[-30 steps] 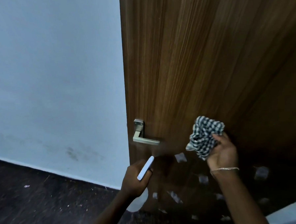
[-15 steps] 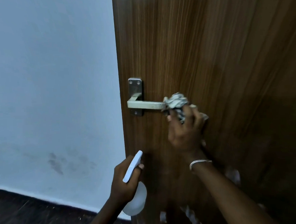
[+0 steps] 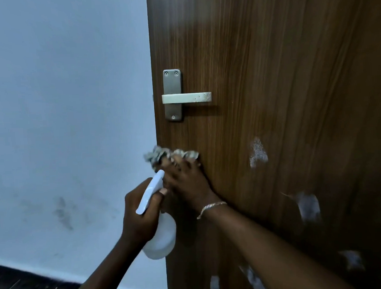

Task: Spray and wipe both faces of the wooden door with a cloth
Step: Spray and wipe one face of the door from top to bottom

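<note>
The left hand is nearest, low and centre. Its fingers are clamped round the neck of a white spray bottle, whose round body hangs below the fist and whose flat white head slants up toward the door edge. 1 fingertip lies by the head's underside.

Just beyond and touching that head, the right hand reaches in from the lower right with a thin chain bracelet on its wrist. It is blurred, but its fingers are bent over a bunched cloth and press it against the door. The cloth is grey-and-white, crumpled, and sticks out past the fingertips and slightly past the door's left edge.

The door fills the right half of the view. It is brown wood with fine vertical grain, paler near the top and left and dark toward the lower right. Whitish sprayed patches dot its lower part, 1 to the right of the cloth and several more further down. Above the cloth, near the left edge, a metal plate with 3 screws carries a level lever handle pointing right, its free end speckled with droplets.

Behind the door edge stands a pale blue wall with dark smudges low down, meeting a dark floor along a white skirting.
</note>
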